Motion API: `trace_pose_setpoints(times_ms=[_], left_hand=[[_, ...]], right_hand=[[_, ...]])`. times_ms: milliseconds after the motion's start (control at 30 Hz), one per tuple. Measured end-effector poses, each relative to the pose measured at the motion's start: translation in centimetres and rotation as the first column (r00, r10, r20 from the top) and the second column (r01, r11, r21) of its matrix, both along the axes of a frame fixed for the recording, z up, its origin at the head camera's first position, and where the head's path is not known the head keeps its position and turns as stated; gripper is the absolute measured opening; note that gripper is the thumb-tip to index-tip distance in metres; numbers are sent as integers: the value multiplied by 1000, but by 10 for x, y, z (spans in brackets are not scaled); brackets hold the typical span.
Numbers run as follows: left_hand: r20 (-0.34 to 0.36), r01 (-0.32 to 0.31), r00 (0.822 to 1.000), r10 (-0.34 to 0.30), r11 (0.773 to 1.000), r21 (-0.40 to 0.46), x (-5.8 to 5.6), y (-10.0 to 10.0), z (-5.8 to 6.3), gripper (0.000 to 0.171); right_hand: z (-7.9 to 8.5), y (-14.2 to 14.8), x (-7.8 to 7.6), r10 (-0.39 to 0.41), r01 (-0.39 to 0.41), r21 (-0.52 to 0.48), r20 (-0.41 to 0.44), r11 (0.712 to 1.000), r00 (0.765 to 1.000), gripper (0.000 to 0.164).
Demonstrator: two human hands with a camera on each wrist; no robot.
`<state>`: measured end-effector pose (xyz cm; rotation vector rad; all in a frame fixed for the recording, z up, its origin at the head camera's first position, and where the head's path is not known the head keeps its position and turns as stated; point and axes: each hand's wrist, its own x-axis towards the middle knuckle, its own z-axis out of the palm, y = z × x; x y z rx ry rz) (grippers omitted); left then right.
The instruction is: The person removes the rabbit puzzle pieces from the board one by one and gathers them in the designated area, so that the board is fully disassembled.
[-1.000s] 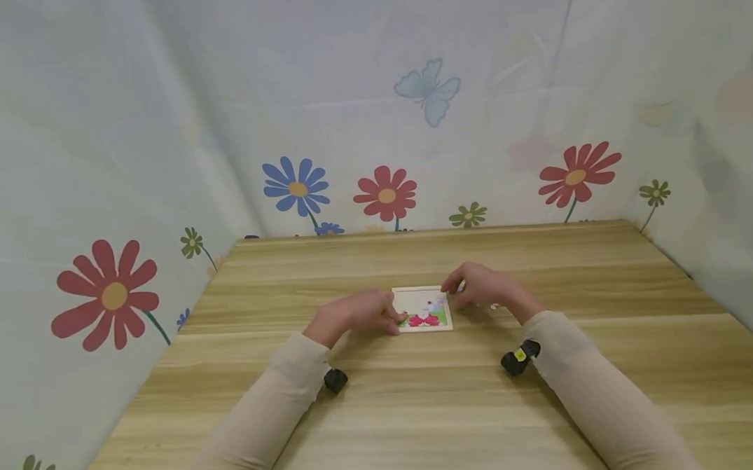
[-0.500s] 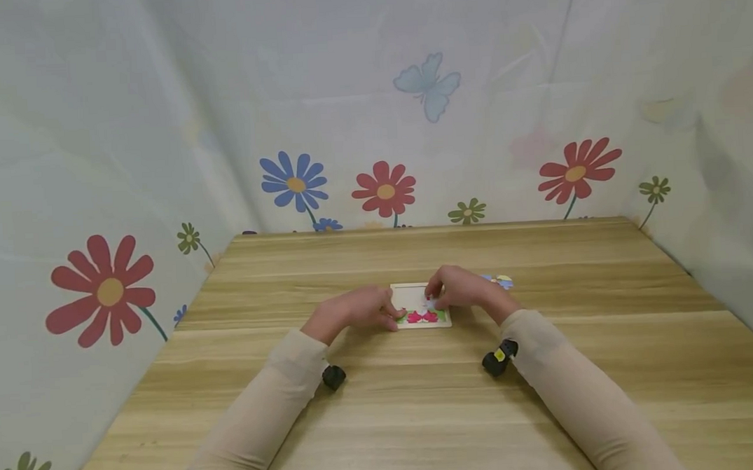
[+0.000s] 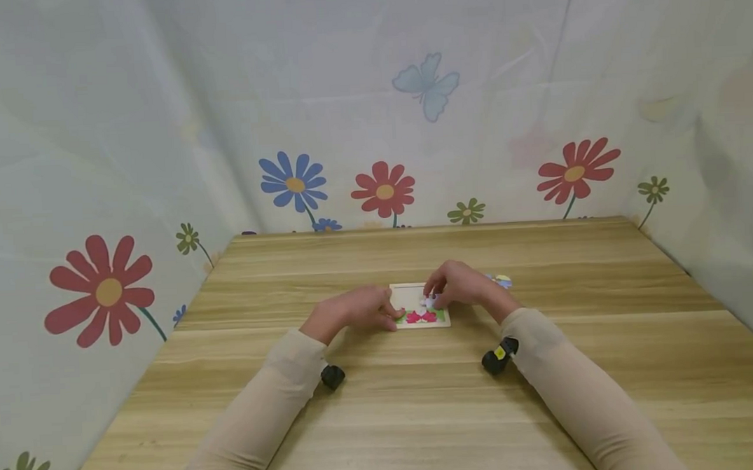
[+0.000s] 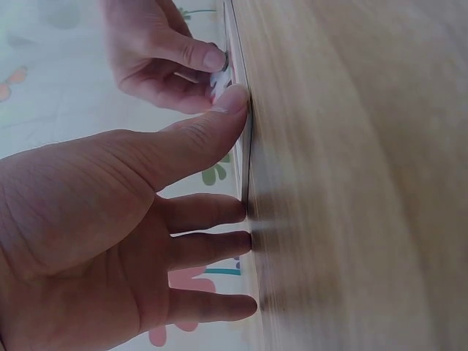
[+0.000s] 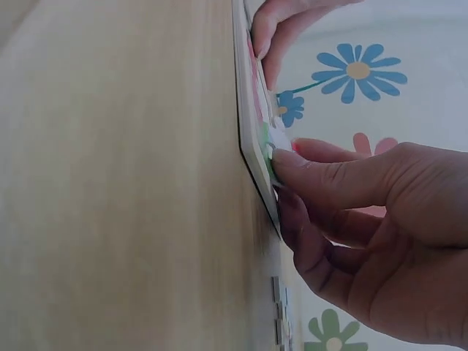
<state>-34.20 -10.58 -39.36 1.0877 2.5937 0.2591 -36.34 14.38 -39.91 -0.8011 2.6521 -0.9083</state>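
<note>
Puzzle tray (image 3: 407, 294): flat, picture side up, on wooden table (image 3: 410, 416) | left hand (image 3: 363, 309): straight-fingered, touching left edge | right hand (image 3: 461, 285): pinching, at tray's right side | loose pieces (image 3: 502, 281): on table past right hand | pale piece (image 3: 427, 302): between right thumb and fingers

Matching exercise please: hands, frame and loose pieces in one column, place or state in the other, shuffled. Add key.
1. left hand
2. right hand
3. frame
4. loose pieces

A. part filled, bare at its far left
B. on the table, right of the frame
C. touching the frame's left side
D. fingers pinching a pale piece

Pairs: 1-C, 2-D, 3-A, 4-B
</note>
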Motion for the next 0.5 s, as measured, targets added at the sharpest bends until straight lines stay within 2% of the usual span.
trace_pose_setpoints(times_ms=[267,500], left_hand=[[11,3,1000,-3,1000,5,0,0,0,40],[18,-3,1000,3,1000,16,-1,1,0,38]], right_hand=[[-4,12,-4,-9,22,-96,129,995,992,23],[-5,17,-9,-41,65,-131,178,989,983,26]])
